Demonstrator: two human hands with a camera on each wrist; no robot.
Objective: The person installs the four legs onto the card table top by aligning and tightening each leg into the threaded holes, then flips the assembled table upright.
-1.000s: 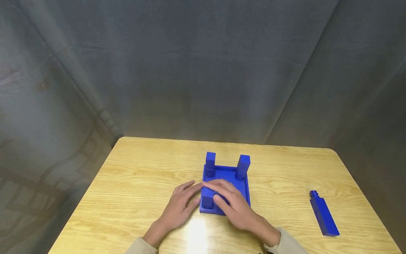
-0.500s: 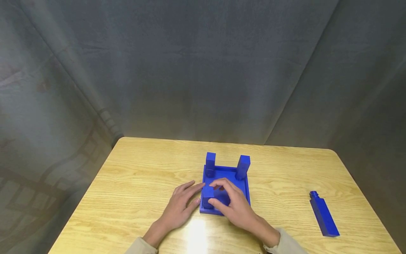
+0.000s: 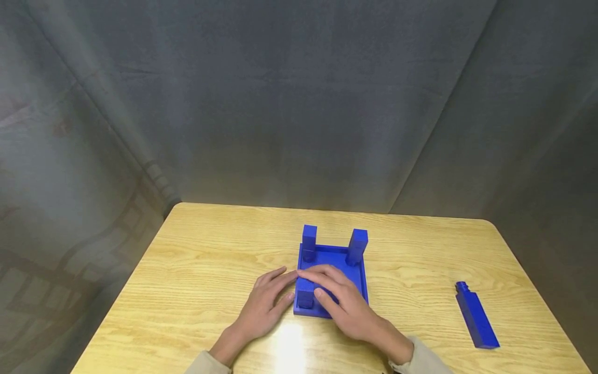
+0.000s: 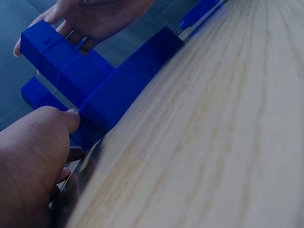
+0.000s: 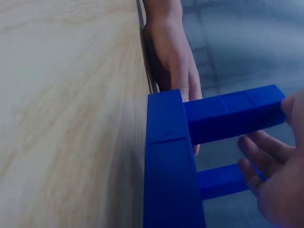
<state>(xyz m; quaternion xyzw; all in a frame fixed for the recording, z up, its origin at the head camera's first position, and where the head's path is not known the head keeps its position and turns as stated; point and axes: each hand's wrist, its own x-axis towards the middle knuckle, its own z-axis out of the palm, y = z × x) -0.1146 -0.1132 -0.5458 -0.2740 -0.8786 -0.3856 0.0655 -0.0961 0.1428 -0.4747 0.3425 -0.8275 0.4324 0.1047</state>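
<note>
Two upright blue square posts (image 3: 358, 244) rise beyond both hands from the far corners of a shallow blue square tray (image 3: 338, 254). Loose blue post with threaded end (image 3: 476, 317) well right, threads pointing away. The right hand (image 3: 348, 306) blocks my view of the tray's near right corner. I read a sideways "5" on its wall; post markings unclear. Near-left blue post (image 3: 306, 297) between the hands, long axis vertical, right thumb and fingers around its top; left hand (image 3: 266, 306) relaxed, touching the tray's left side.

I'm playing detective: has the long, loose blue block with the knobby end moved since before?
No: the loose blue block hasn't shifted, judged by the right edge of the yellow wooden table.
</note>
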